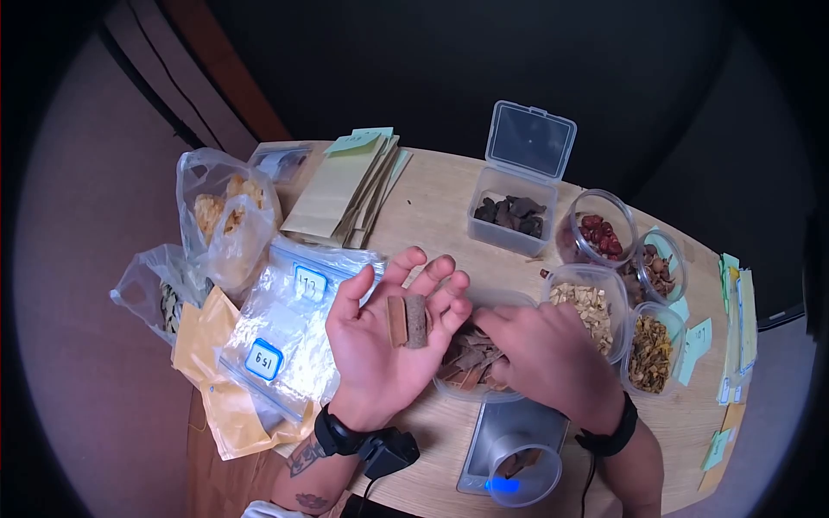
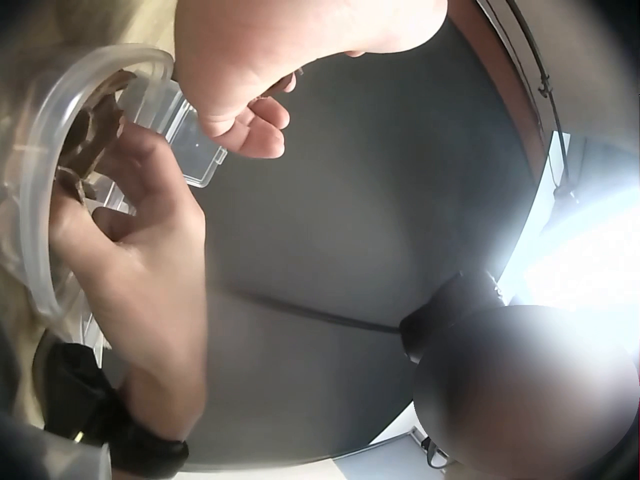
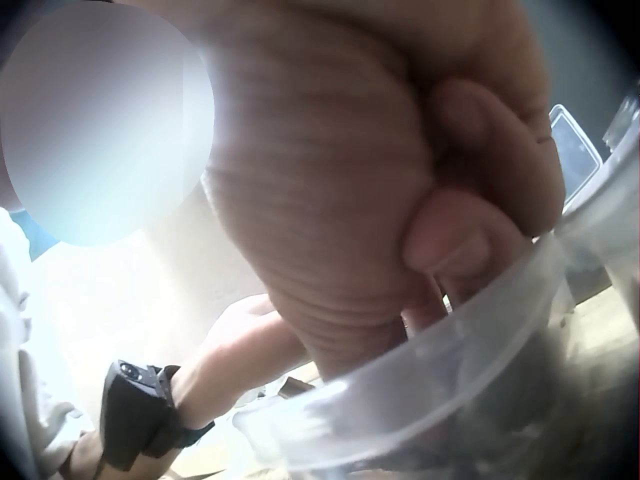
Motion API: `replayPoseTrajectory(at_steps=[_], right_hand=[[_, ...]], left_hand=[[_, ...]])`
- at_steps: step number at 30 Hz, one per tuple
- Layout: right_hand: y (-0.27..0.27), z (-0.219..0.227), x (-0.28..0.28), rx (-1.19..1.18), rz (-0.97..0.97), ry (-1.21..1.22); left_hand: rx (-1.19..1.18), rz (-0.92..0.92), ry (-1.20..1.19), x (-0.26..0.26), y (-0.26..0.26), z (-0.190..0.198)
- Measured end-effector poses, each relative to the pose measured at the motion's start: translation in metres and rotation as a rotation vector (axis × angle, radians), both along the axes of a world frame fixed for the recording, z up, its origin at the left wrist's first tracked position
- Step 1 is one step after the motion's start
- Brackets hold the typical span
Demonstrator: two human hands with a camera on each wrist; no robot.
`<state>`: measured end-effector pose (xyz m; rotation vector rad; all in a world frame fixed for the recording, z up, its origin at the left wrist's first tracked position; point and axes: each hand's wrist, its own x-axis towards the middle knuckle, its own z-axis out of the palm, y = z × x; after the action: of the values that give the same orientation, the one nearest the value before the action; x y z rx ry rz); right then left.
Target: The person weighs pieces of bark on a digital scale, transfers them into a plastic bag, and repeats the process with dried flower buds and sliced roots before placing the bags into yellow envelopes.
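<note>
My left hand (image 1: 384, 367) is palm up, its fingers slightly bent. Two short pieces of dried bark, one smooth reddish-brown (image 1: 397, 322) and one rough grey-brown (image 1: 416, 322), lie side by side on the palm. My right hand (image 1: 553, 350) reaches into a round clear plastic tub (image 2: 38, 200) of dried bark strips (image 1: 471, 354). In the left wrist view its thumb and curled finger close around a dark bark strip (image 2: 92, 135). The tub wall hides part of these fingers in the right wrist view.
A scale (image 1: 496, 423) with a clear cup (image 1: 553, 485) on it stands in front of the tub. Clear containers of red dates (image 1: 600, 237), pale slices (image 1: 583, 302) and dark pieces (image 1: 509, 216) stand behind and right. Paper envelopes (image 1: 332, 194) and labelled zip bags (image 1: 289, 345) lie left.
</note>
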<state>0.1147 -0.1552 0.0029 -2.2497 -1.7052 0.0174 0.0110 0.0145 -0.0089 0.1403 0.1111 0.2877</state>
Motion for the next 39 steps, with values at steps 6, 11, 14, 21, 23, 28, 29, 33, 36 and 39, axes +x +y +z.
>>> replayPoseTrajectory(at_steps=[6,11,14,21,23,28,29,33,36,39], right_hand=[[0.005,0.013,0.008,-0.128,-0.054,0.299],[0.009,0.023,0.014,-0.052,-0.07,0.429],[0.007,0.024,0.02,0.03,-0.073,0.451],[0.003,0.042,0.027,0.131,-0.093,0.571],[0.003,0.044,0.027,0.158,-0.067,0.611],[0.004,0.053,0.025,0.245,-0.077,0.716],[0.004,0.053,0.024,0.252,-0.075,0.725],[0.005,0.052,0.019,0.296,-0.052,0.79],[0.004,0.057,0.02,0.177,0.003,0.934],[-0.001,0.055,0.027,0.062,-0.055,0.89]], left_hand=[[-0.006,0.033,-0.047,-0.001,0.004,-0.005],[0.017,0.034,-0.037,-0.001,0.003,-0.009],[0.028,0.08,0.1,-0.001,-0.005,0.007],[0.101,-0.014,0.064,-0.002,-0.003,0.0],[0.131,-0.011,0.201,-0.002,-0.005,0.011],[0.555,-0.197,0.424,-0.001,-0.009,0.023],[0.604,-0.234,0.41,-0.002,-0.01,0.023],[0.715,-0.205,0.412,0.0,-0.019,0.02],[0.752,-0.174,0.428,-0.002,-0.019,0.016],[0.968,-0.084,0.486,-0.002,-0.021,0.019]])
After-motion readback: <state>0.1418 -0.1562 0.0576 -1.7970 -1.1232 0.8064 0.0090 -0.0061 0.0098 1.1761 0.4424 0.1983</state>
